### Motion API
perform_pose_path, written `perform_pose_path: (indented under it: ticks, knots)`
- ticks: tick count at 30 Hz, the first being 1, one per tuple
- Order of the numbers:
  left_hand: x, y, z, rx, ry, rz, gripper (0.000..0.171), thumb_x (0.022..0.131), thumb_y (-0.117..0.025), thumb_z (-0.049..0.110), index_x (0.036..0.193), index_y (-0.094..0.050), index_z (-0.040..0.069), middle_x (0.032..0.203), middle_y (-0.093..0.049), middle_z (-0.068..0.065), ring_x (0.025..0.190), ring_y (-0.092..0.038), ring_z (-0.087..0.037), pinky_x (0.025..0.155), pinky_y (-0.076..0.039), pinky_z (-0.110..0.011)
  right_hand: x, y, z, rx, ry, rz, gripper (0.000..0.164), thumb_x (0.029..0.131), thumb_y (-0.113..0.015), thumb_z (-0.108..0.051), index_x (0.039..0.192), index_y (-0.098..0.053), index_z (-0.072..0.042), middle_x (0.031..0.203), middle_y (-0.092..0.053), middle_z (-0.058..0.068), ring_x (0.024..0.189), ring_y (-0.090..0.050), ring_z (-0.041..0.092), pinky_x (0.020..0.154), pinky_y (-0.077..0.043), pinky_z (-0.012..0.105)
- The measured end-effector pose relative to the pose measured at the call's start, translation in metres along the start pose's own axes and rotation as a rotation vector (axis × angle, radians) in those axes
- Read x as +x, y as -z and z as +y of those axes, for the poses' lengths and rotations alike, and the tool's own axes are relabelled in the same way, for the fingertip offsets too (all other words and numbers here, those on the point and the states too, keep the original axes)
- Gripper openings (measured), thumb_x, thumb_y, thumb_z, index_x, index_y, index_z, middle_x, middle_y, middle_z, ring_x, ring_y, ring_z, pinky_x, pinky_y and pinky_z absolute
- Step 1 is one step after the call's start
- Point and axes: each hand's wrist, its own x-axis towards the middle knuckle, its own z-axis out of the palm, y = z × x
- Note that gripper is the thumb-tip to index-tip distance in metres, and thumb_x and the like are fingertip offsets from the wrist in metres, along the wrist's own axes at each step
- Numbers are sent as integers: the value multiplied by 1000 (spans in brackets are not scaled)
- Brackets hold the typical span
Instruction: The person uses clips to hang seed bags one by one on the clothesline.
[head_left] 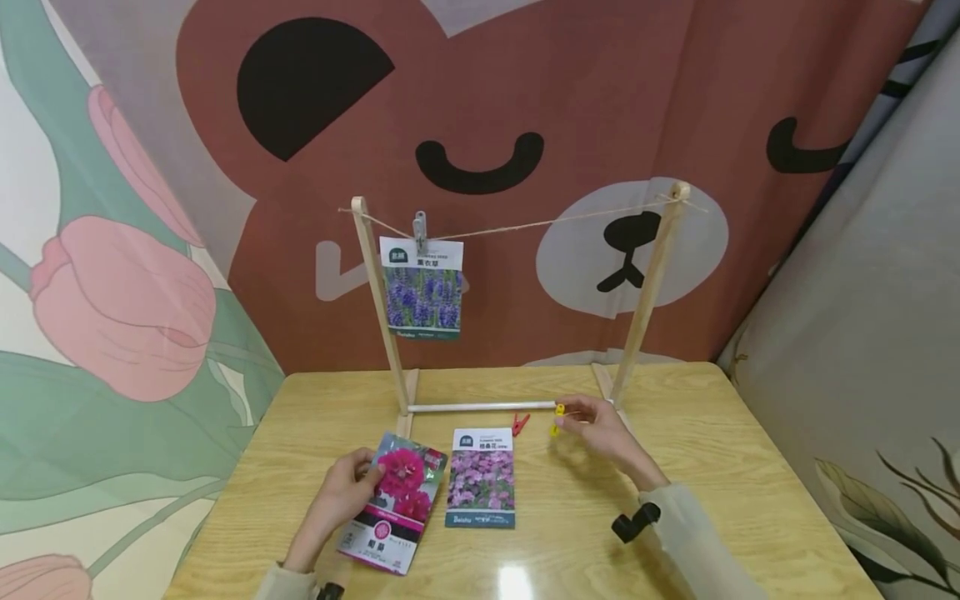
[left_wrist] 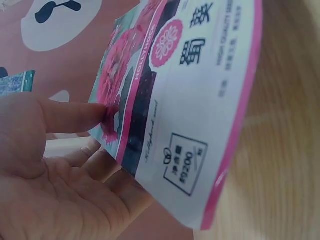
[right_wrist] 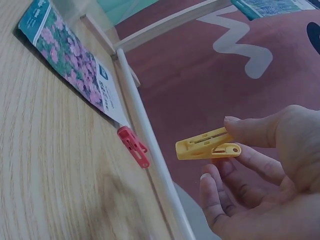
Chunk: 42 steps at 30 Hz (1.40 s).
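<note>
Holding a glossy seed packet with magenta flowers and a pink-and-white lower part (head_left: 393, 508), the left hand (head_left: 345, 487) pinches its left side between thumb and fingers. This packet is tilted, in the front left part of the light wood-grain table (head_left: 675, 475); whether its lower end touches the surface, I cannot tell. The right hand (head_left: 603, 429) grips a small yellow plastic clip (right_wrist: 200, 146) with thumb and fingertips, toward the table's back right corner. Between the hands, a white seed packet with pink-purple flowers (head_left: 481, 479) lies flat, and a red plastic clip (head_left: 519, 424) lies just beside its upper right corner. Near the back edge stands a pale wooden frame (head_left: 648, 292) with a white rod (head_left: 480, 407) low down. From its thin string (head_left: 517, 227), a grey clip (head_left: 420, 233) hangs a packet with violet flowers (head_left: 423, 296), near the left post.
</note>
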Motion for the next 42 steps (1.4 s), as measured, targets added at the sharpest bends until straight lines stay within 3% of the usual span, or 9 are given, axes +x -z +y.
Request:
perform_pose_path:
  ticks: [3,9,20,26,33,42]
  knots:
    - [0,0,4,6,-6,7,13,107,-60,11,112,-69,2,88,-72,-5,77,-63,-17,64,-53,-29,-1,2,-2,7,-1,2,41,103,-74,-20,140,-67,-4,131,-70,20,118,-67,31,97,-58,47]
    - [1,0,10,3,-30,12,14,108,-59,10,113,-69,2,89,-73,-4,77,-61,-16,63,-50,-27,-2,4,-6,24,-5,11,43,104,-73,-23,141,-65,-4,131,-70,19,119,-66,29,101,-56,55]
    - [3,-4,20,-33,-49,23,15,107,-60,9,116,-70,2,89,-73,-5,76,-61,-17,63,-52,-27,-4,7,-14,17,-14,20,41,104,-73,-22,139,-66,-3,129,-70,18,114,-66,26,89,-57,31]
    - [8,-8,27,-45,-99,32,12,106,-63,8,114,-70,2,86,-72,-5,73,-60,-16,61,-51,-25,-5,7,-17,28,-7,10,41,104,-73,-23,139,-66,-4,129,-70,17,113,-66,24,88,-57,33]
    - [13,-13,36,-72,-125,41,8,105,-64,7,108,-70,2,85,-74,-5,73,-60,-16,61,-51,-25,-6,10,-20,38,23,1,43,104,-72,-24,142,-65,-6,135,-68,20,118,-66,33,90,-57,33]
    - [18,-19,44,-87,-191,66,9,104,-64,5,109,-72,2,102,-81,-12,85,-69,-17,69,-55,-25,-8,12,-24,26,42,-1,42,104,-72,-23,142,-66,-8,138,-67,19,121,-65,34,91,-57,33]
